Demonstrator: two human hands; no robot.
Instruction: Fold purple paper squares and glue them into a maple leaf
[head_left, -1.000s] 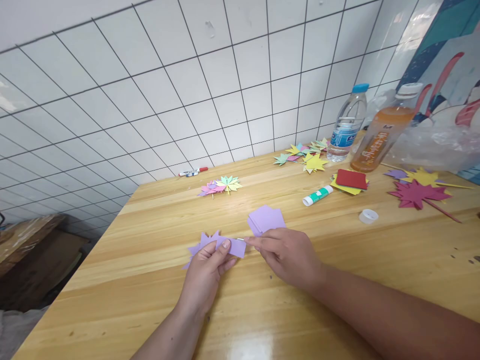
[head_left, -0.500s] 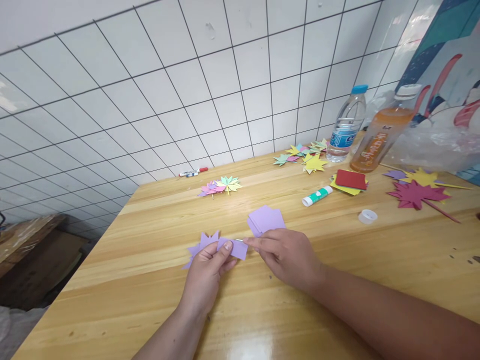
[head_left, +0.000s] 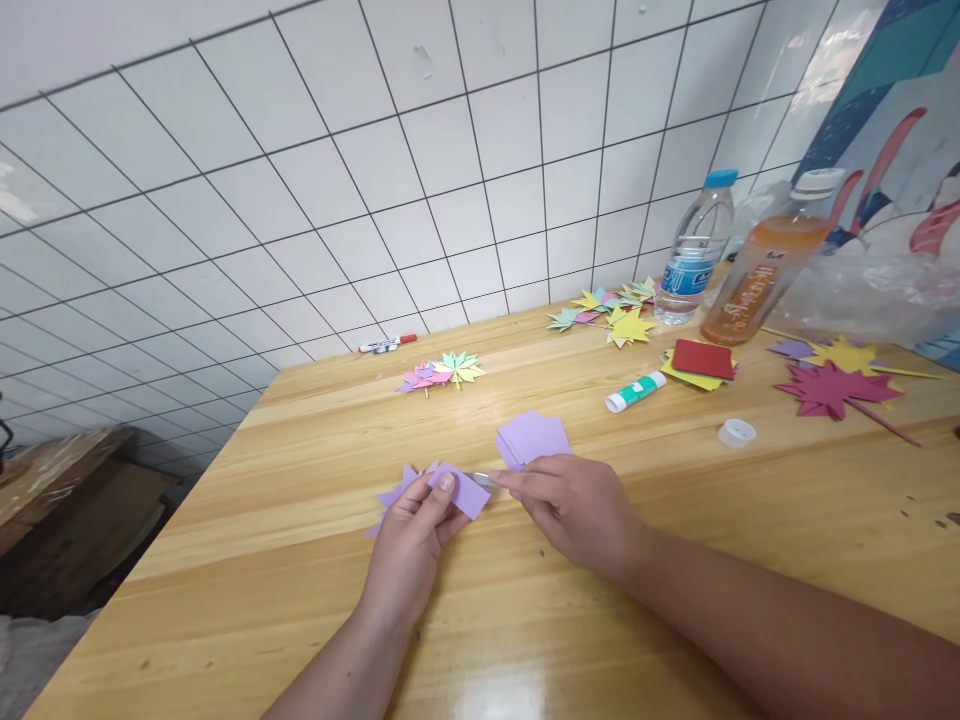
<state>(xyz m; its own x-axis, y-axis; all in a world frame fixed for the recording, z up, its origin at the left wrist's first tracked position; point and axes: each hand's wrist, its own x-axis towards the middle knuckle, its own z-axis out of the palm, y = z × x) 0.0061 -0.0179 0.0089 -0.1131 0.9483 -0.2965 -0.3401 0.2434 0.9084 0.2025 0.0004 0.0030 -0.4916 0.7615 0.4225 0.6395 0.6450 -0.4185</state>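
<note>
My left hand (head_left: 411, 535) pinches a folded piece of purple paper (head_left: 463, 492) between thumb and fingers, tilted down to the right. Closed around a small knife (head_left: 482, 480) is my right hand (head_left: 577, 505), its index finger stretched along the tool. The thin shiny blade points left at the paper's upper edge; the handle is hidden in the palm. Partly behind my left hand lies a purple paper leaf (head_left: 397, 490) with pointed lobes. Just beyond my right hand rests a small pile of purple paper sheets (head_left: 534, 438).
A glue stick (head_left: 636, 392), its cap (head_left: 736, 433) and red paper (head_left: 702, 358) lie to the right. Paper leaves (head_left: 829, 390) sit beyond them. A water bottle (head_left: 688, 260) and an orange drink bottle (head_left: 761, 270) stand at the back. Markers (head_left: 388, 344) lie by the tiled wall.
The folded purple paper has turned in my left hand, its right end dipping lower. More of the blade shows. My right hand has barely moved.
</note>
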